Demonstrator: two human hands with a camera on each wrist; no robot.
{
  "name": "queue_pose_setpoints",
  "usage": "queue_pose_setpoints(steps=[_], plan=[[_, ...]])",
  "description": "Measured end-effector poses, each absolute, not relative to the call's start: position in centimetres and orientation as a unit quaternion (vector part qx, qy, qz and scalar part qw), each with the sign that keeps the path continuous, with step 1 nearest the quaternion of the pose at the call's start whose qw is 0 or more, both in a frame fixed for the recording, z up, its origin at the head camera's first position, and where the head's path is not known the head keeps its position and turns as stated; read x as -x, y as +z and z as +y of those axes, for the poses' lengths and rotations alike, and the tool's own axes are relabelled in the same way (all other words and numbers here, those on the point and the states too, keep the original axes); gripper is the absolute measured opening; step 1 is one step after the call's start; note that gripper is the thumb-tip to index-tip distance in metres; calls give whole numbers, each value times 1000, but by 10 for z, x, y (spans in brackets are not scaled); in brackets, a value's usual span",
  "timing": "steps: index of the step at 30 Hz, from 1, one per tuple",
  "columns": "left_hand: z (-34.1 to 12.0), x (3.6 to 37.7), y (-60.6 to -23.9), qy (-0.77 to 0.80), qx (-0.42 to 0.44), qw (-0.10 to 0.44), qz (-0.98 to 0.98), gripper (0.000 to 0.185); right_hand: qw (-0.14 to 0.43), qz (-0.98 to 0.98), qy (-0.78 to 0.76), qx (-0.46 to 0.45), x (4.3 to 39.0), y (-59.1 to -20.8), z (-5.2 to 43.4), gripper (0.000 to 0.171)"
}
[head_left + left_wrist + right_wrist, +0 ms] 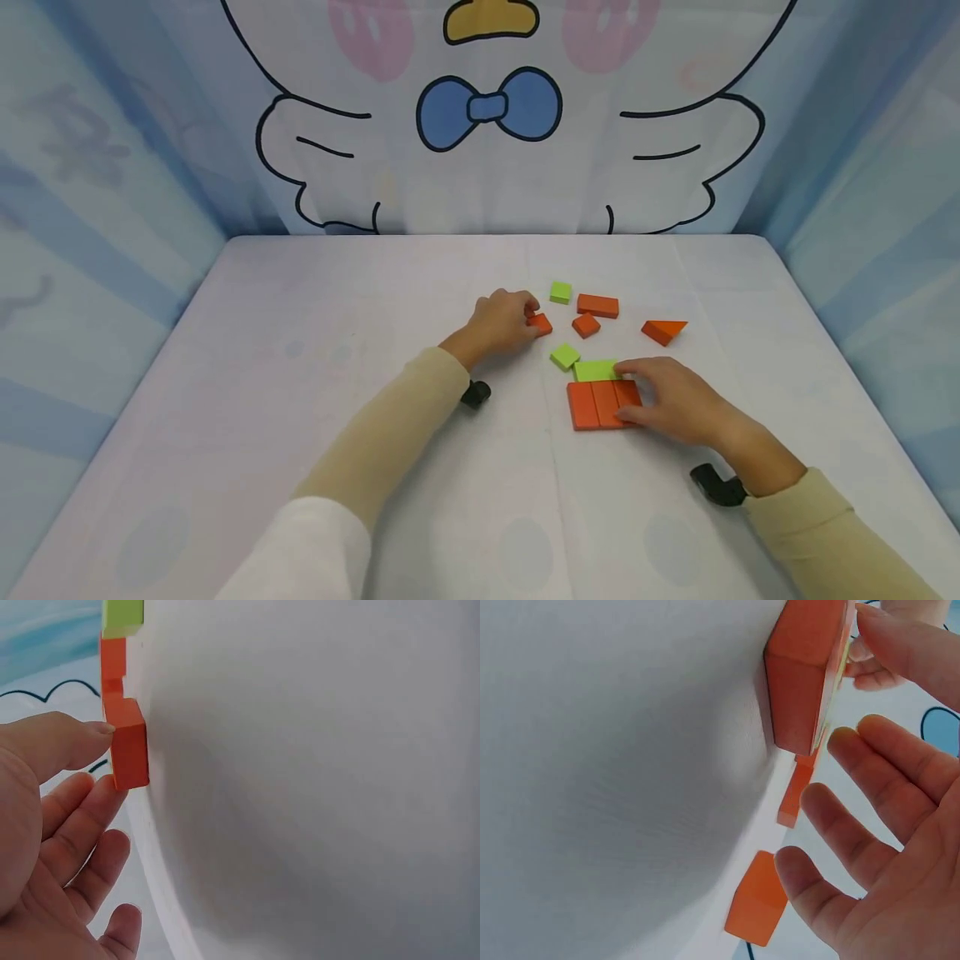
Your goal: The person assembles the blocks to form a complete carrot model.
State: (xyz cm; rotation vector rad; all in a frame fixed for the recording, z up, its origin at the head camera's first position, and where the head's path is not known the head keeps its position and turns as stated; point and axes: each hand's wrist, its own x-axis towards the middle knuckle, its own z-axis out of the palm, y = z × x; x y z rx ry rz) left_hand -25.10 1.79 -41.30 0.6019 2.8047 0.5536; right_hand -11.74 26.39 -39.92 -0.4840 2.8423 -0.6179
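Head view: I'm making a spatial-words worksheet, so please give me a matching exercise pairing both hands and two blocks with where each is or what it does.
1. left hand
2. right hand
3. triangular block
4. longer green block

A. rightmost of all the blocks
B. pinching a small orange block
C. just beyond the far side of the orange row
D. at the right end of the orange row

Pairs: 1-B, 2-D, 3-A, 4-C
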Motion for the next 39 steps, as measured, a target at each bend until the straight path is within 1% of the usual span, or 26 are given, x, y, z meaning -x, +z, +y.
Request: queue_pose_setpoints(steps=[4,11,18,24,30,39], plan=[[10,252,-413,185,-206,117,954,37,102,958,-216,157,120,-397,265,61],[4,250,-417,187,-219,121,950,41,129,954,-226,147,123,-399,267,61],[1,242,-412,195,-222,118,948,41,123,954,-225,152,122,-401,268,60],[-9,226,-405,198,-242,140,940,42,124,955,-222,154,123,-400,268,59],[-16,206,-400,216,-284,153,921,41,127,956,-218,152,124,-398,268,60],[-7,172,-400,238,-336,185,892,38,132,957,-216,144,125,-398,266,60]])
